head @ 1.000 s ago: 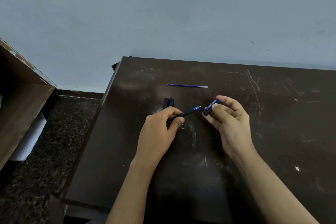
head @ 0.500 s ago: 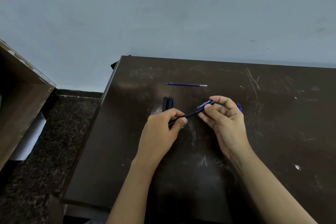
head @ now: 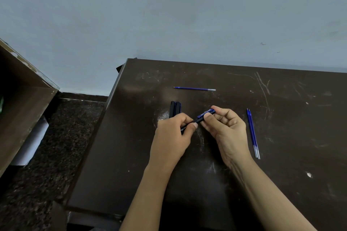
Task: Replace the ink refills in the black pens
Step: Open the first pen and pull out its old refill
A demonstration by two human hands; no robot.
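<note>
Holding: our left hand (head: 173, 137) curls round the slim black plastic pen barrel (head: 195, 120), mostly hidden in the fist.
Right hand (head: 225, 129): we pinch its blue printed cap (head: 205, 113); the joint is unclear.
Behind left hand: two black pens (head: 175, 108), lower ends hidden.
Right of right hand: two blue refills (head: 252, 133) on the dark table (head: 281, 155).

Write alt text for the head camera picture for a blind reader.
The left hand grips the barrel of a black pen while the right hand pinches its blue cap, above a dark table. Two blue refills lie to the right, a third refill farther back, two more black pens beside the left hand.
</note>
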